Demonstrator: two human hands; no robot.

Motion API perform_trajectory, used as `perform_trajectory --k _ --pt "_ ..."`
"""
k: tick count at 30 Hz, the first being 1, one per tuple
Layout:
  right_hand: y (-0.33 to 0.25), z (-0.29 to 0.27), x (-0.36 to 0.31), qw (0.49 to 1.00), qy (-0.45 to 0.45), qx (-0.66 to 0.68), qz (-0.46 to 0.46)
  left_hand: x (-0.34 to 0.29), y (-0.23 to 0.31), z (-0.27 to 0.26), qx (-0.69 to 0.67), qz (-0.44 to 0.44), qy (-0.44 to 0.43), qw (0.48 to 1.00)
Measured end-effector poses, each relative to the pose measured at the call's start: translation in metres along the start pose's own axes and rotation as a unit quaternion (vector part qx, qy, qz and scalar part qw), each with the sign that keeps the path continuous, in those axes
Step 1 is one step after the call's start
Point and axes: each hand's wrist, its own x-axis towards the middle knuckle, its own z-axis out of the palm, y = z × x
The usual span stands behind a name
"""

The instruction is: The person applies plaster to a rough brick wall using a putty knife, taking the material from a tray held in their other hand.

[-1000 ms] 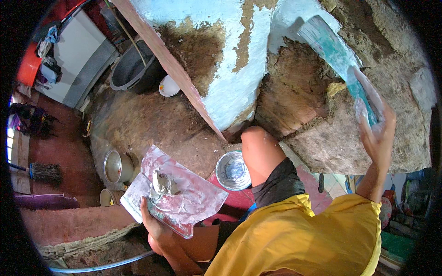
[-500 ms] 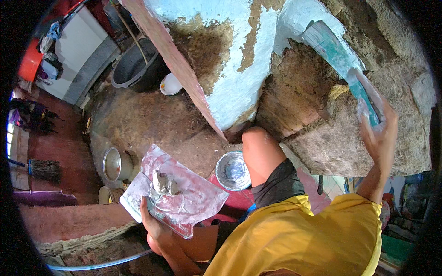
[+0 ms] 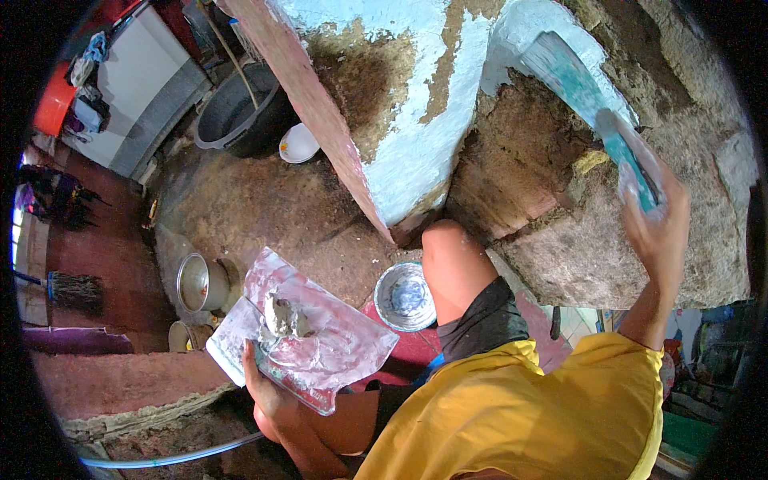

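My right hand (image 3: 658, 210) grips the handle of a green putty knife (image 3: 570, 78) at the upper right, its fingers whitened with putty. The long, smeared blade lies at the pale blue and white coated band of the wall (image 3: 528, 22). Low on the left, my left hand (image 3: 268, 392) holds a flat board (image 3: 352, 352) coated in whitish putty, with my thumb over its edge. A thick grey-white lump of putty (image 3: 285, 318) rests on the board. Beside my bent knee stands a round bowl (image 3: 405, 296) with whitish residue inside.
Bare rough stone (image 3: 576, 248) adjoins the coated wall on the right. A pink-edged wall corner (image 3: 320, 128) juts out ahead. On the floor at left are a metal pot (image 3: 200, 284), a black tub (image 3: 232, 120) and a white plate (image 3: 298, 144). A hose (image 3: 176, 462) runs lower left.
My right hand and the putty knife have shifted slightly up and left along the wall. My left hand, the board and its putty lump stay almost where they were.
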Motion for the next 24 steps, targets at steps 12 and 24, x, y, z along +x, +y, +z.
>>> perform_trajectory --k 12,24 --pt "-0.006 0.019 0.015 0.997 0.035 -0.003 -0.062 -0.004 0.002 0.001 0.011 0.009 -0.012 1.000" --pt "-0.010 0.005 -0.003 0.995 0.055 -0.046 -0.070 -0.005 0.002 0.000 0.012 -0.008 -0.012 1.000"
